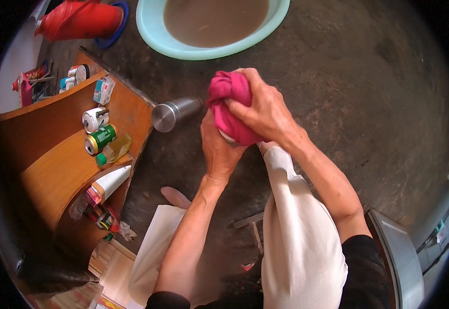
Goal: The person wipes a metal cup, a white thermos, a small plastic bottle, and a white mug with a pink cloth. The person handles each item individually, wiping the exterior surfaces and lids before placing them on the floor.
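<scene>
Holding the pink cloth bundle (239, 125) lengthwise toward the basin (209, 53), clamping it with right hand (266, 107) uppermost, left hand (218, 152) underneath.

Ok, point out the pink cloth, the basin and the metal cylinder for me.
Pink cloth (229, 90): head view, on its bunched upper part.
Basin (204, 53): head view, on the near rim.
Metal cylinder (184, 108): head view, on its side.
</scene>
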The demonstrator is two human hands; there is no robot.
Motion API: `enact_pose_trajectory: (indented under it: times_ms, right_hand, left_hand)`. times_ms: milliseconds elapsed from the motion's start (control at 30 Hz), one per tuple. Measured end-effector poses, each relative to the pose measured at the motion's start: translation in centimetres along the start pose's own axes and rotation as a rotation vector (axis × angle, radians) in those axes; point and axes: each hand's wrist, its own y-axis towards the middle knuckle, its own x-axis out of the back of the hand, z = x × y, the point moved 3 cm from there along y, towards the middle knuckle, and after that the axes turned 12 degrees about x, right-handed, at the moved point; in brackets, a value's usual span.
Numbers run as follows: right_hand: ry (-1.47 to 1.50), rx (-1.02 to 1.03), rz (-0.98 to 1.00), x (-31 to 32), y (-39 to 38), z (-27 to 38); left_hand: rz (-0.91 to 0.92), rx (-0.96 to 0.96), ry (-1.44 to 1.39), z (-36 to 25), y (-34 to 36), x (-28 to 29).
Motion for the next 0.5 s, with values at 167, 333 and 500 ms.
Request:
enact_pose_trajectory:
  times_ms: [167, 333, 500]
  right_hand:
    - [0.013, -0.093, -0.165, 1.6, -3.1, -5.1]
    - [0.096, -0.150, -0.270, 3.0, -5.9, -4.9]
    - [0.237, 0.137, -0.168, 2.1, -4.5, -0.4]
  left_hand:
    - [-0.066, -0.076, 0.012, 0.4, -1.0, 0.0]
    - [-0.068, -0.077, 0.052, 0.6, -0.8, 0.2]
    - [-0.075, -0.072, 0.066, 1.0, -0.9, 0.4]
